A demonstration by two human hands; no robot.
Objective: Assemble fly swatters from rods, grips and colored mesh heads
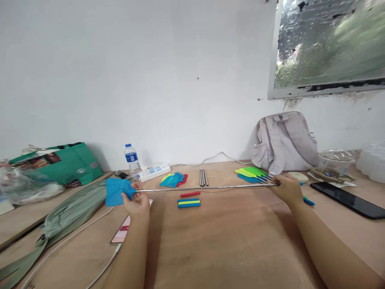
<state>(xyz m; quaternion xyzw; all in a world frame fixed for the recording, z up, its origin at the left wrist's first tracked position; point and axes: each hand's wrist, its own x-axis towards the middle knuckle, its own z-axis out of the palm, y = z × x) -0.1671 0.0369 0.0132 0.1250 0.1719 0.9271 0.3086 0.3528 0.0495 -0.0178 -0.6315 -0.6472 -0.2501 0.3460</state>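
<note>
Head view: the left hand (136, 202) pinches one blue mesh paddle (115, 192); the right hand (287, 189) curls around a metal rod (186, 188). The left forearm (129, 257) partly hides one phone (118, 235). Four coloured sticks (189, 202) lie nearby.

the left hand (136, 204) pinches a blue mesh (116, 192), the right hand (287, 190) grips its rod (216, 187) at the other end, above the table (222, 245). toward the back edge lie tubes (203, 178) (silver, side by side), between a bottle (131, 156) and a backpack (285, 140).
</note>
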